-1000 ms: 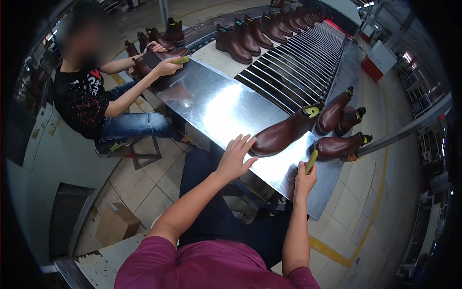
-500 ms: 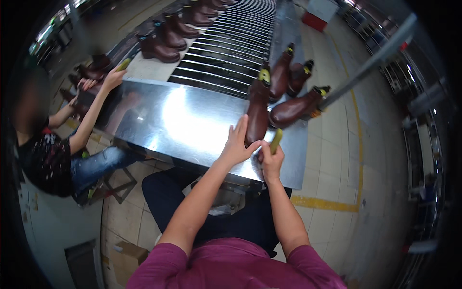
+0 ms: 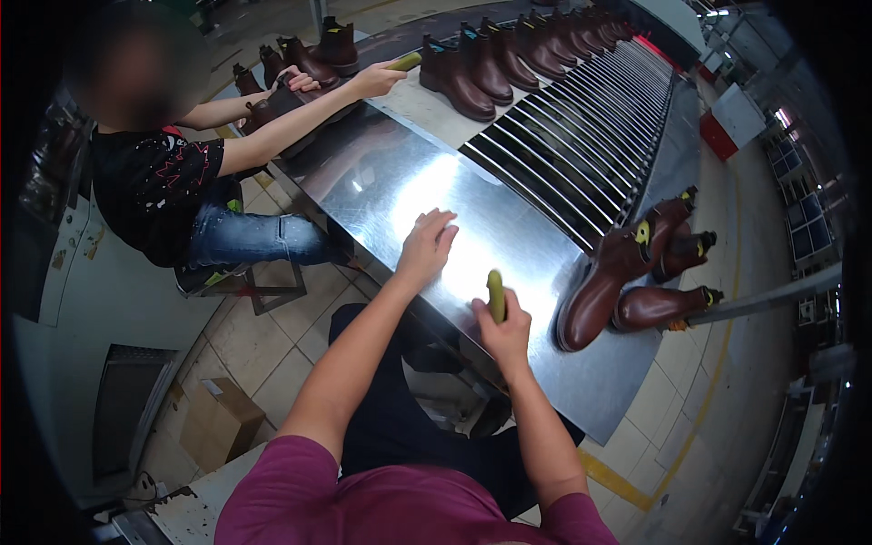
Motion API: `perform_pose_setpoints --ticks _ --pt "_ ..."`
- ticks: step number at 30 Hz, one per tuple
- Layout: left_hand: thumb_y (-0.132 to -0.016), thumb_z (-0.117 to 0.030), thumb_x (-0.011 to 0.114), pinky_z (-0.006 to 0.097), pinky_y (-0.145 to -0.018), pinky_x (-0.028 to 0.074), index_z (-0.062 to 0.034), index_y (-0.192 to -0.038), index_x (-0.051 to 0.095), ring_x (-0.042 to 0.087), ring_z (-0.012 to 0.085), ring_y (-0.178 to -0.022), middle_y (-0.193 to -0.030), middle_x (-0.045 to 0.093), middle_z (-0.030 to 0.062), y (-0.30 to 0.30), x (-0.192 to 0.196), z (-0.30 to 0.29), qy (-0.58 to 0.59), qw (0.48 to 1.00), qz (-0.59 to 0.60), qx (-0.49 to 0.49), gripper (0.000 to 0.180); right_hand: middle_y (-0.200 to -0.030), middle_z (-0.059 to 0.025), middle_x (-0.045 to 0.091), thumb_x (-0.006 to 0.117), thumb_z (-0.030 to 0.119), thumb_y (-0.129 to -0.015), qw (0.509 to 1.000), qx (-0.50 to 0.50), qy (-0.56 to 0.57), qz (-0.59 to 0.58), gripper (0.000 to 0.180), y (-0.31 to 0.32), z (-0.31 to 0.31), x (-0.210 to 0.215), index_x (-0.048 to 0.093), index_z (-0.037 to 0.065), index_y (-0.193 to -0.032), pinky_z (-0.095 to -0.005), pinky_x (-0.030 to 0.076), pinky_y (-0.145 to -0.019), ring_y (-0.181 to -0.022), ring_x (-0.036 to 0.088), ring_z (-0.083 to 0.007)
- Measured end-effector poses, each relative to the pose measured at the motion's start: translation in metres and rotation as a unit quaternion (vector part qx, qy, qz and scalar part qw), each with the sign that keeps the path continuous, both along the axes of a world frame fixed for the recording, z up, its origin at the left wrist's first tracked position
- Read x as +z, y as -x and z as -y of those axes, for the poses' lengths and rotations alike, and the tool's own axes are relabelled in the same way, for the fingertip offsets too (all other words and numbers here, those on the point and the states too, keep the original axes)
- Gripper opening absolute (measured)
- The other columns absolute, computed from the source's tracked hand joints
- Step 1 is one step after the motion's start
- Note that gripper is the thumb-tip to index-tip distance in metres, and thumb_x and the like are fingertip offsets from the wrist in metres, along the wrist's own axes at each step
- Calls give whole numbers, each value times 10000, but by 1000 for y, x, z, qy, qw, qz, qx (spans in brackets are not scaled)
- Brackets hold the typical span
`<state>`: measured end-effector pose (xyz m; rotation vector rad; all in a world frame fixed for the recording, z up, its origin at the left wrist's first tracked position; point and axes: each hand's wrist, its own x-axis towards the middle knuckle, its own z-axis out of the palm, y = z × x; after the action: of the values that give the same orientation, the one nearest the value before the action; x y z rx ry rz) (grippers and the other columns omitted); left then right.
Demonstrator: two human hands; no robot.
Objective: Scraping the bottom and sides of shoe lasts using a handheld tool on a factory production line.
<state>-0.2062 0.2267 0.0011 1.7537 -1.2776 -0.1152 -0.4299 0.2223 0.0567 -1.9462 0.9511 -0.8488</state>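
My left hand [image 3: 425,245] is just above the shiny metal tabletop [image 3: 590,391], its fingers stretched and holding nothing. In my right hand [image 3: 507,334], the fingers wrap round a slim olive-green tool [image 3: 495,292] that points up and away from me; its exact kind does not show. To the right of that hand, apart from it, a brown leather ankle boot [image 3: 595,295] lies with its toe toward me. Beside it lies another brown boot [image 3: 649,309], and more are bunched behind, with yellow at their tops.
A metal roller conveyor [image 3: 568,150] runs away from the table, with a row of brown boots [image 3: 490,73] along its left side. On the left, a seated co-worker [image 3: 159,195] holds a boot and a similar green tool [image 3: 405,62]. A cardboard box [image 3: 221,422] stands on the floor.
Both hands have come away from the boot, which stays with the group on the right. The green tool is still in my right hand. My view has turned left toward the co-worker.
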Motion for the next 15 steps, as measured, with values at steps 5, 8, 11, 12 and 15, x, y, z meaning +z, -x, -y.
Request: perform_pose_setpoints --ticks 5,8,11,12,15 --pt "-949 -171 671 511 -1164 374 -47 -1132 741 616 397 -1248 -1173 721 204 8 10 6 27 998 -58 18 232 -821 -160 690 748 282 -910 992 -67 -54 95 377 -81 94 -9 652 9 -1153 -372 528 -716 -713 666 -255" --pt "-944 -166 679 508 -1165 374 -52 -1128 743 615 385 -1256 -1183 720 195 12 15 9 21 998 -54 4 226 -755 -62 634 722 255 -944 983 -58 -108 139 317 -101 124 -35 647 16 -1137 -289 457 -605 -626 580 -142" --pt "-944 -174 686 515 -1144 392 -47 -1067 754 641 385 -1206 -1096 740 182 8 14 9 16 998 -65 18 189 -683 8 577 710 222 -963 980 -19 -126 152 258 -107 128 -47 634 32 -1119 -217 380 -469 -520 501 -58" --pt "-947 -195 690 521 -1129 400 -46 -1042 753 649 392 -1181 -1049 745 178 7 14 12 17 997 -76 22 188 -681 9 577 713 214 -960 981 2 -118 156 245 -101 126 -44 631 38 -1109 -207 368 -453 -499 484 -51" --pt "-966 -196 683 374 -857 548 -30 -1037 760 746 251 -899 -888 764 128 -5 39 31 -8 986 -157 47 197 -687 2 579 723 199 -948 952 0 -224 206 245 -98 125 -22 623 39 -1103 -207 366 -451 -499 484 -54"
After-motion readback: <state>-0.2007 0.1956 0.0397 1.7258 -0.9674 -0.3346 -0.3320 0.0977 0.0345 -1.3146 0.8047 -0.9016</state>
